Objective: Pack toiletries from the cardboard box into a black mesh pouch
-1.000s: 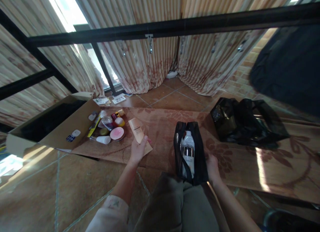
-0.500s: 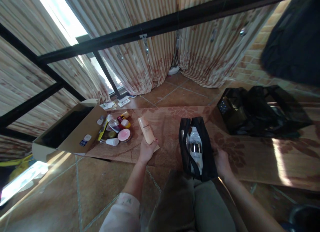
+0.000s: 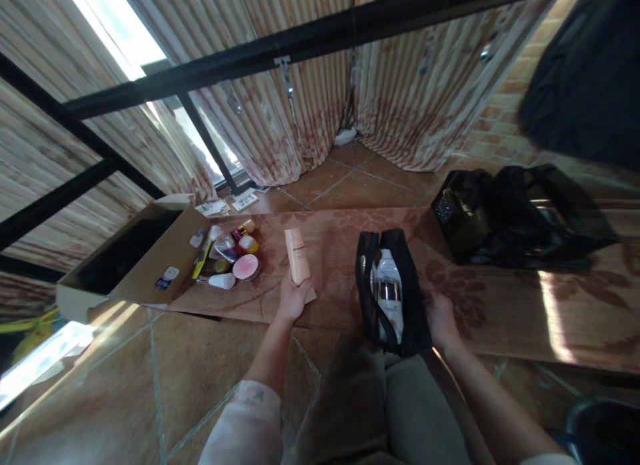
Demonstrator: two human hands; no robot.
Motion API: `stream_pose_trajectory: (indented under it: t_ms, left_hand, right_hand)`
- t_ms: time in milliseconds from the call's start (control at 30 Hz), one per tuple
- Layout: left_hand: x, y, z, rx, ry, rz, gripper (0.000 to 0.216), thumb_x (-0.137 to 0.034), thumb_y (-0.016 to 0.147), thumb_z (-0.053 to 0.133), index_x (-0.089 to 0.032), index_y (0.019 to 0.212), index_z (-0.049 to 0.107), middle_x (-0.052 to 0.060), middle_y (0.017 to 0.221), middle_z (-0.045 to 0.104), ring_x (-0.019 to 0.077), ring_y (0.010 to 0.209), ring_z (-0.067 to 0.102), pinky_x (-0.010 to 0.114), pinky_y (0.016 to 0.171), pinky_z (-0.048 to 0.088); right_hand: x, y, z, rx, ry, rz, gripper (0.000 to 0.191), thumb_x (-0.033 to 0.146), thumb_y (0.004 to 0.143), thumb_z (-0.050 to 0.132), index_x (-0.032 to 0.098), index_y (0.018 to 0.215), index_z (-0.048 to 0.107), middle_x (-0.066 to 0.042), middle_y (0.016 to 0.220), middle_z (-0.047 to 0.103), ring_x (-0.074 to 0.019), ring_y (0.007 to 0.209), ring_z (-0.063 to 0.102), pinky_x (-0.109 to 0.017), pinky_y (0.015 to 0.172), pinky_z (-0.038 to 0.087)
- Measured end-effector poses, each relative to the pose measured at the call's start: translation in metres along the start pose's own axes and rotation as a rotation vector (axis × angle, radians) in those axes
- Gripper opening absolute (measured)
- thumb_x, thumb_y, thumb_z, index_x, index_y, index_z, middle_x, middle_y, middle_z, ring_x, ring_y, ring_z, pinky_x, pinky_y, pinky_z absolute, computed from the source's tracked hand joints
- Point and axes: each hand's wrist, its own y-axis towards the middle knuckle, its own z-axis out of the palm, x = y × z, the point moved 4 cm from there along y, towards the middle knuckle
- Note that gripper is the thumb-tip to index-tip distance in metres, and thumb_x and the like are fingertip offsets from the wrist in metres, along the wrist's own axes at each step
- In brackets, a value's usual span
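A peach-coloured cosmetic bottle (image 3: pixel 297 255) is gripped at its lower end by my left hand (image 3: pixel 294 298), above the patterned runner. Something small and beige pokes out beside that hand, too little of it showing to name. In front of my knees stands an unzipped black pouch (image 3: pixel 415 311). Inside it lies a white bottle (image 3: pixel 390 291) with a shiny silver band. My right hand (image 3: pixel 443 321) holds the pouch by its right side, its fingertips hidden behind the fabric. Left of the peach bottle sit a pink round compact (image 3: pixel 246 267) and a white tube (image 3: pixel 223 281).
An open cardboard box (image 3: pixel 150 258) is at the left, with several small cosmetics beside it. Black mesh bags (image 3: pixel 520 218) stand on the runner (image 3: pixel 345 231) at the right. Curtains (image 3: pixel 280 131) and a dark metal rail (image 3: pixel 320 41) cross the back.
The peach bottle has turned more upright in my left hand. My right hand and the pouch keep their places; the whole view has shifted slightly.
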Motion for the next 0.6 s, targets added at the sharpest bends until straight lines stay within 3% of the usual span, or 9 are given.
stream_pose_trajectory:
  t_ms: [200,600]
  left_hand:
    - [-0.008,-0.005,0.004,0.132,-0.096,-0.080,0.034,-0.031,0.061,0.071,-0.014,0.088,0.061,-0.002,0.060,0.058,0.0122,0.052,0.055,0.023,0.051,0.043]
    - [-0.015,-0.010,0.007,0.294,-0.134,-0.146,0.031,-0.034,0.063,0.071,-0.013,0.084,0.059,0.000,0.058,0.059,0.0118,0.052,0.054,0.023,0.052,0.043]
  right_hand:
    - [0.000,0.000,-0.001,-0.013,-0.005,-0.004,0.029,0.030,0.077,0.045,0.019,0.089,0.069,-0.007,0.088,0.071,-0.0229,0.081,0.065,-0.035,0.075,0.049]
    - [0.000,0.000,-0.001,-0.010,-0.025,-0.002,0.029,0.031,0.076,0.044,0.018,0.086,0.068,-0.007,0.087,0.070,-0.0231,0.080,0.064,-0.034,0.072,0.049]
